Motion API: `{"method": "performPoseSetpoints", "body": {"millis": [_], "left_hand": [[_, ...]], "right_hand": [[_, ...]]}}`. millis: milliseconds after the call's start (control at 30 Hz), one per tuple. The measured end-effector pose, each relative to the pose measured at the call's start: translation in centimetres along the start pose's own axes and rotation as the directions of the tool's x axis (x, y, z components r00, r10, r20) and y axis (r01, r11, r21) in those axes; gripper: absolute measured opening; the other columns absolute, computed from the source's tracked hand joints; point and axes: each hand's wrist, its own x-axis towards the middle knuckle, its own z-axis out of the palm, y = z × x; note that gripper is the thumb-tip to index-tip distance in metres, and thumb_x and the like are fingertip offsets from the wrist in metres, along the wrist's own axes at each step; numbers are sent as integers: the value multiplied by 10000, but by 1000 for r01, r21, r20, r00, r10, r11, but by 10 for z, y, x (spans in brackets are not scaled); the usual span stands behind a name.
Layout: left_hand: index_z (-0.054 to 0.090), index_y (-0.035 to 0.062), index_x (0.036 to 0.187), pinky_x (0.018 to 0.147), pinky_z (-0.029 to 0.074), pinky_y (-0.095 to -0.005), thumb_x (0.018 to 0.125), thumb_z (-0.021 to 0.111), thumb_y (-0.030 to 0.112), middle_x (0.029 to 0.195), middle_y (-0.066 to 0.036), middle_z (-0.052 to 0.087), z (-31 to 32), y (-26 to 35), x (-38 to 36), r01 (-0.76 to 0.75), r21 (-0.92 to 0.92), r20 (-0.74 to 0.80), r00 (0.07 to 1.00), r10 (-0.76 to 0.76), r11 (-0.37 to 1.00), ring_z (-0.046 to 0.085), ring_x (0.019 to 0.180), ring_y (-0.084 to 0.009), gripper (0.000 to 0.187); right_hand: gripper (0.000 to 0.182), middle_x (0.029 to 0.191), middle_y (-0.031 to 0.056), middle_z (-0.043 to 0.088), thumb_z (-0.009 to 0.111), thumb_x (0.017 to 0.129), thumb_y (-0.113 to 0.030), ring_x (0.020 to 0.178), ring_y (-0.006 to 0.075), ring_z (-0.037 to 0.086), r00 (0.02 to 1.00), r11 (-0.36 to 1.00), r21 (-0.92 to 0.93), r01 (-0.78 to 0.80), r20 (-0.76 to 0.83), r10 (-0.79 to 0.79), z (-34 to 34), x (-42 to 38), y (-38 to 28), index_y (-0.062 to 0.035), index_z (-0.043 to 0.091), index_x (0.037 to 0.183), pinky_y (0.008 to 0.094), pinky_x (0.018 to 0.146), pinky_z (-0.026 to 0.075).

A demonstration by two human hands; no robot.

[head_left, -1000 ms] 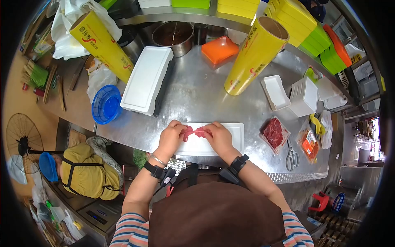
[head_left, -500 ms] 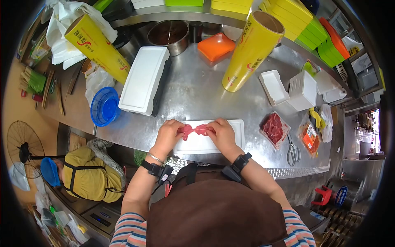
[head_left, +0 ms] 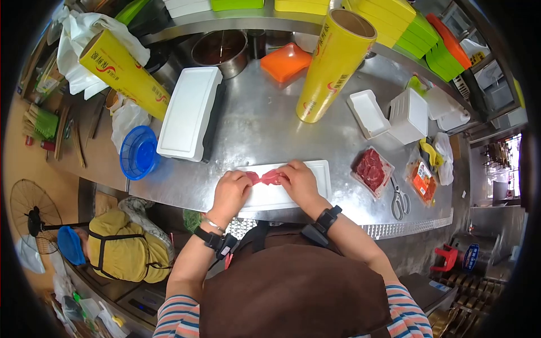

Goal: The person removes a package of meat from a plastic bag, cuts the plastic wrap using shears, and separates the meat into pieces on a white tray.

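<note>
A thin slice of red meat (head_left: 271,177) stretches between my two hands, close over a white rectangular tray (head_left: 322,172) at the table's front edge. My left hand (head_left: 231,194) pinches its left end, with fingers bent and pressed together at the tray's left side. Its right end is pinched by my right hand (head_left: 300,183), which reaches over the tray's right half. My fingers partly cover both ends of the slice. To the right of the tray lies a plastic pack of red meat (head_left: 372,170), with grey-handled scissors (head_left: 400,204) beside it.
Two yellow film rolls (head_left: 332,70) stand on the steel table (head_left: 259,127). Left of centre are a white-lidded box (head_left: 190,112) and a blue basket (head_left: 139,153). An orange bowl (head_left: 285,62) and a metal pot (head_left: 230,65) sit behind. A person (head_left: 129,245) is at the left.
The meat slice has come lower over the tray, and its middle now looks broader. My left hand has turned flatter, still pinching its end. The whole view has shifted slightly.
</note>
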Motion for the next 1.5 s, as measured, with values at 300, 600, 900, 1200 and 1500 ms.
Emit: {"method": "performPoseSetpoints", "body": {"millis": [300,600,900,1200,1500], "left_hand": [[641,63,829,744,485,-380,703,674,32,904,-87,615,-3,14,7,37,22,-17,999,-37,999,576,847,-303,134],[672,73,859,730,495,-379,714,650,33,899,-82,600,16,16,9,-21,45,-24,999,22,999,580,843,-292,152],[666,70,847,739,488,-380,727,655,39,918,-80,632,24,40,31,-174,46,88,982,169,984,586,822,-283,124],[658,38,879,750,497,-361,721,654,19,935,-105,632,20,44,28,-98,47,89,992,93,994,605,841,-295,159],[656,12,895,689,517,-311,772,642,-18,921,-132,626,3,84,38,192,-324,163,976,-145,926,628,796,-248,127]], "right_hand": [[141,837,86,578,695,718,-75,779,274,582,997,998,-40,48,-64,-50,3,4,-7,-94,681,857,370,677,486],[101,849,104,592,618,726,-76,813,296,595,991,993,-29,111,-67,-112,15,1,-1,-71,669,813,375,685,494],[56,804,89,569,593,709,-112,758,286,574,979,991,-52,122,-160,-129,8,-5,9,-74,633,712,378,669,480],[116,854,116,597,662,758,-119,826,322,597,986,980,197,23,-168,10,-36,-15,23,-71,661,863,382,716,498],[396,1091,116,597,623,685,-24,981,340,579,946,880,-357,-313,-196,256,-170,-87,160,-84,617,1076,406,853,482]]}}
